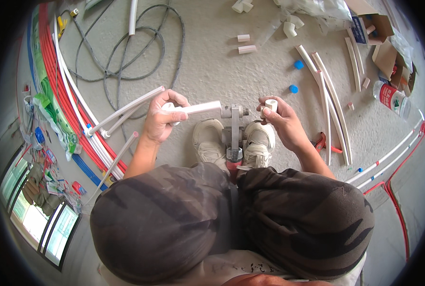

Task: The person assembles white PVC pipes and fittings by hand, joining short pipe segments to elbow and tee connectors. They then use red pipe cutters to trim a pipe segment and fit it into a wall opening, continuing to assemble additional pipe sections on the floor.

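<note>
My left hand (pixel 167 111) grips a white plastic pipe fitting (pixel 168 106) with a short length of white pipe (pixel 203 107) running from it to the right. The pipe's far end meets the heating socket on the left of a pipe fusion welder (pixel 235 125); I cannot tell how deep it sits. My right hand (pixel 282 116) holds a white plastic elbow fitting (pixel 270 104), its round mouth facing up, just right of the welder's other die (pixel 245 111). The welder stands upright between my shoes, its red handle (pixel 234 164) towards me.
Red pipes (pixel 66 75) and white pipes lie along the left. A grey cable (pixel 162 53) loops over the concrete floor. White pipe lengths (pixel 328 93), a red pipe cutter (pixel 321 143), blue caps (pixel 293 88), a plastic bottle (pixel 389 96) and cardboard boxes (pixel 382 28) lie right.
</note>
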`<control>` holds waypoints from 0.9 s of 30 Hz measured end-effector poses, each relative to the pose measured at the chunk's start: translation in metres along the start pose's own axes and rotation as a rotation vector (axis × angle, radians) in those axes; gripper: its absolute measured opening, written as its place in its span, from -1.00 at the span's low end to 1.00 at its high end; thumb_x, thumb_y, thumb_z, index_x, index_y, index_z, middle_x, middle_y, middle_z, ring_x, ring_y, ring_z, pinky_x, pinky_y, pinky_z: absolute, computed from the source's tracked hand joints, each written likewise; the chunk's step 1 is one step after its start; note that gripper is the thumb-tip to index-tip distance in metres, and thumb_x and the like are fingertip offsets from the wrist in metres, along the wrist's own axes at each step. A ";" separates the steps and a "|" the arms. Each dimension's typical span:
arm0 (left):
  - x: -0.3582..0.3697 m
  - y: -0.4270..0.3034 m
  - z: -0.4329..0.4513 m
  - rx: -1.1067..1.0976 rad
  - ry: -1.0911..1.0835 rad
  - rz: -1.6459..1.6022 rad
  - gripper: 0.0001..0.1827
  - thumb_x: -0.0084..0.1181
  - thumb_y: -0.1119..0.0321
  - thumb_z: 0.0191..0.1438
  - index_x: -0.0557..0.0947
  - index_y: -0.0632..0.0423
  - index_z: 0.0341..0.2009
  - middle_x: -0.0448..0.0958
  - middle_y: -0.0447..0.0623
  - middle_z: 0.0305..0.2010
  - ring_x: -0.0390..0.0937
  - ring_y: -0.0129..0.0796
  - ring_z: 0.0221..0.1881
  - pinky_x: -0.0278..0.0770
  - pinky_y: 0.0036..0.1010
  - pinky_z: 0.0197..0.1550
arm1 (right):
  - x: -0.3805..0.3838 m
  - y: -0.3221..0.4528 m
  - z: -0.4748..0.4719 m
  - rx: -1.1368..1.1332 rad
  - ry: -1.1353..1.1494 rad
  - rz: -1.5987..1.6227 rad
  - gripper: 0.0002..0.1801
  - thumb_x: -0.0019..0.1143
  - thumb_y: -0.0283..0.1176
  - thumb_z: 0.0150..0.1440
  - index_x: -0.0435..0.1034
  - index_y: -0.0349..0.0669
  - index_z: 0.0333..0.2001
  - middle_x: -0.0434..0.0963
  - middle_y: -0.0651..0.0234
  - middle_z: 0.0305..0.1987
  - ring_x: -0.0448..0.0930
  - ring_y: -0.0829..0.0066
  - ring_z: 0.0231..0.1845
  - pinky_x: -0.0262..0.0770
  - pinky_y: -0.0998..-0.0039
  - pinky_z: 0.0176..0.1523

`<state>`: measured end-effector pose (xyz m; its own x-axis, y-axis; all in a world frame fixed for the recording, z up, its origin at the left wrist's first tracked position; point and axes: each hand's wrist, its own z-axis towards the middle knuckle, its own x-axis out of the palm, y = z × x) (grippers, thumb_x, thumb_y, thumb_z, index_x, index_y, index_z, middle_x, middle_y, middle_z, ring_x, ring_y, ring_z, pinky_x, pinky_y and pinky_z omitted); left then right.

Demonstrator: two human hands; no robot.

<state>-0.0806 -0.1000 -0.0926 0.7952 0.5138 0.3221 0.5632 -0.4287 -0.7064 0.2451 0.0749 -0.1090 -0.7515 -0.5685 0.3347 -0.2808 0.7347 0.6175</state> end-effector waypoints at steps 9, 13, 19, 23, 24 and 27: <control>-0.024 0.030 0.005 -0.101 0.048 -0.009 -0.71 0.41 0.64 -0.16 0.65 0.19 -0.28 0.65 0.11 -0.17 0.64 -0.27 -0.27 0.58 -0.41 -0.18 | 0.003 -0.020 0.005 0.073 0.117 0.012 -0.59 0.03 -0.14 0.52 0.32 -0.24 0.20 0.57 0.34 -0.08 0.61 0.52 -0.06 0.59 0.38 0.07; -0.014 0.026 0.009 -0.114 0.059 0.014 -0.73 0.42 0.62 -0.13 0.64 0.19 -0.29 0.65 0.12 -0.18 0.67 -0.28 -0.32 0.60 -0.45 -0.27 | 0.000 -0.031 0.013 0.079 0.188 -0.040 -0.49 0.04 -0.08 0.51 0.27 -0.24 0.29 0.56 0.36 -0.08 0.55 0.56 -0.15 0.54 0.41 -0.04; -0.021 0.031 0.016 -0.119 0.109 0.004 -0.73 0.44 0.60 -0.09 0.64 0.18 -0.27 0.65 0.12 -0.18 0.69 -0.30 -0.32 0.59 -0.49 -0.35 | -0.001 -0.025 0.015 0.158 0.273 0.132 -0.50 0.09 -0.10 0.49 0.36 -0.27 0.27 0.53 0.40 -0.09 0.50 0.56 -0.18 0.47 0.44 -0.01; -0.016 0.026 0.019 -0.168 0.159 0.038 -0.74 0.39 0.63 -0.11 0.62 0.23 -0.29 0.65 0.17 -0.20 0.68 -0.28 -0.38 0.60 -0.49 -0.42 | -0.011 -0.015 0.020 0.233 0.337 -0.037 -0.53 0.08 -0.05 0.49 0.45 -0.27 0.15 0.54 0.41 -0.18 0.51 0.54 -0.17 0.48 0.38 0.00; -0.016 0.024 0.020 -0.177 0.159 0.043 -0.75 0.40 0.63 -0.10 0.63 0.23 -0.28 0.66 0.18 -0.20 0.68 -0.29 -0.39 0.60 -0.50 -0.43 | -0.016 -0.012 0.022 0.243 0.360 -0.150 -0.53 0.07 -0.03 0.50 0.47 -0.26 0.11 0.55 0.42 -0.21 0.52 0.54 -0.16 0.50 0.36 0.01; -0.016 0.021 0.022 -0.185 0.158 0.064 -0.76 0.41 0.62 -0.08 0.64 0.24 -0.28 0.67 0.18 -0.22 0.67 -0.31 -0.42 0.58 -0.51 -0.45 | -0.023 0.000 0.027 0.263 0.347 -0.490 -0.44 0.09 0.06 0.46 0.48 -0.33 0.02 0.56 0.40 -0.26 0.49 0.49 -0.18 0.47 0.32 -0.01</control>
<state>-0.0860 -0.1007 -0.1269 0.8474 0.3653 0.3852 0.5308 -0.5930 -0.6055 0.2460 0.0980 -0.1358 -0.2754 -0.9145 0.2965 -0.7112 0.4013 0.5771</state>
